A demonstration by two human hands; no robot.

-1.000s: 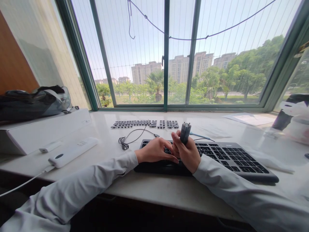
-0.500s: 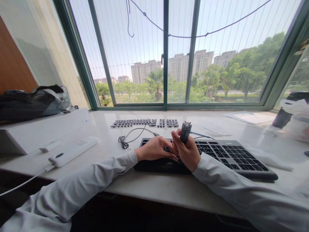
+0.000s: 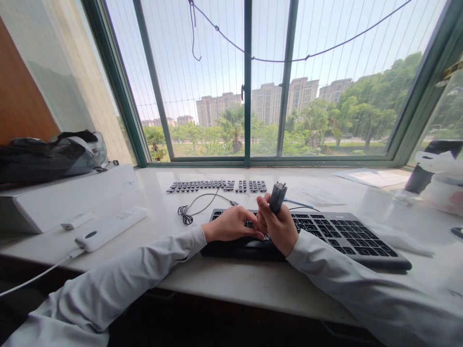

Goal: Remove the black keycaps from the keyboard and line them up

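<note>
Window-side counter with a black keyboard.
A grey tool is clenched upright in the right hand above the keys, tip pointed up; the left hand is laid unclenched on them.

keyboard: black | tool: grey | sleeves: white | window frame: green
</note>
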